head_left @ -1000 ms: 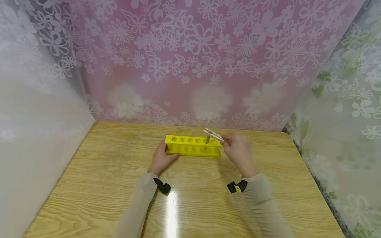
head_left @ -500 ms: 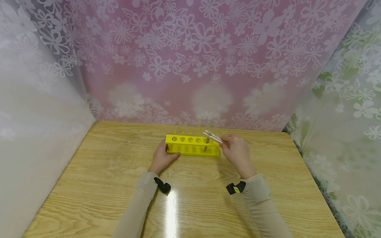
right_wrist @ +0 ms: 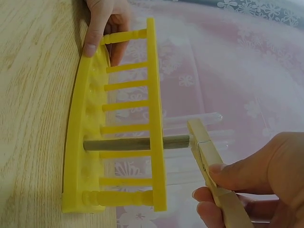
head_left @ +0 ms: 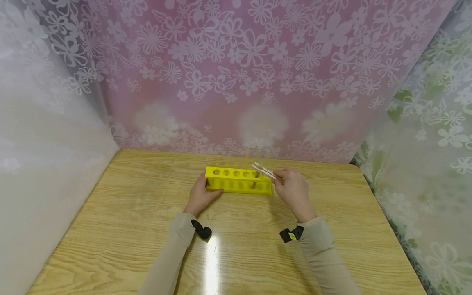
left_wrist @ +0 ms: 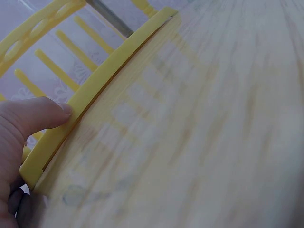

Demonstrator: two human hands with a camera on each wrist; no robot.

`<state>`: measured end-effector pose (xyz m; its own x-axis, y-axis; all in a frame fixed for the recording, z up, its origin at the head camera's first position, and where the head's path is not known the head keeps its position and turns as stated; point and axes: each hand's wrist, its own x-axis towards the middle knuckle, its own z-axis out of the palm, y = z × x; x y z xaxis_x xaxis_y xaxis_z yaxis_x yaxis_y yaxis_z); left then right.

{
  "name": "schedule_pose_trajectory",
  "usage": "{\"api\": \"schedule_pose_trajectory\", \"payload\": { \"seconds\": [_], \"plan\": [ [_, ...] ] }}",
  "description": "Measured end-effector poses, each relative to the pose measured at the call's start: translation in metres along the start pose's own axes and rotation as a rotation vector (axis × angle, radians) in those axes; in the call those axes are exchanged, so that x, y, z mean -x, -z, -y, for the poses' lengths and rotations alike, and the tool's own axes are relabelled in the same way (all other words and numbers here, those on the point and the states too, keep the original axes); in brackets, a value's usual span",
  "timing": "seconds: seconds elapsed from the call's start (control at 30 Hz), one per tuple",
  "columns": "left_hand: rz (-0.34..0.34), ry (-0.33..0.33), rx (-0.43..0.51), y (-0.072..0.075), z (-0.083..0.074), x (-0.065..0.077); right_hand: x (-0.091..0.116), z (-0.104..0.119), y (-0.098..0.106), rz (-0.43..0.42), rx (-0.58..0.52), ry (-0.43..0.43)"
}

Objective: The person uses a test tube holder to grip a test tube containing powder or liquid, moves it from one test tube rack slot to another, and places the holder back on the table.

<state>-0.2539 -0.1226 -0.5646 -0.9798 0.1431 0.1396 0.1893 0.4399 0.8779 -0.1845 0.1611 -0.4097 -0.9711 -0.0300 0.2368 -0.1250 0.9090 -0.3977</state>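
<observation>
A yellow test tube rack (head_left: pixel 239 189) stands on the table. My left hand (head_left: pixel 200 194) grips its left end, with the thumb (left_wrist: pixel 57 112) on the lower front edge. In my right hand (head_left: pixel 295 190), thumb and fingers pinch a wooden test tube clamp (right_wrist: pixel 213 166). The clamp's tip is right at the upper part of a test tube (right_wrist: pixel 123 144) with dark grey contents, upright in a hole towards the rack's right end. Clear test tubes (right_wrist: pixel 213 118) stand beyond it, partly hidden by the rack and clamp.
The wooden table (head_left: pixel 147 237) reaches back to a pink floral curtain (head_left: pixel 228 82). Pale curtains hang along the left (head_left: pixel 48 143) and right (head_left: pixel 435 164) sides. Short yellow pegs (head_left: pixel 226 165) rise behind the rack's holes.
My right hand has shifted slightly left and lower, bringing the wooden test tube clamp down a little along the tube. My left hand and the rack have stayed nearly still.
</observation>
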Motion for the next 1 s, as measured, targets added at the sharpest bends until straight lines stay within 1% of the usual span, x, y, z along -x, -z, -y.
{"api": "schedule_pose_trajectory", "payload": {
  "seconds": [0.33,1.0],
  "plan": [
    [0.004,0.0,-0.001,-0.0015,0.0001,0.0004,0.0014,-0.0007,-0.0016,-0.004,0.01,0.006],
    [-0.004,-0.013,0.003,-0.0018,-0.0003,0.0013,0.0031,0.0,-0.0035,-0.053,-0.003,0.04]
  ]
}}
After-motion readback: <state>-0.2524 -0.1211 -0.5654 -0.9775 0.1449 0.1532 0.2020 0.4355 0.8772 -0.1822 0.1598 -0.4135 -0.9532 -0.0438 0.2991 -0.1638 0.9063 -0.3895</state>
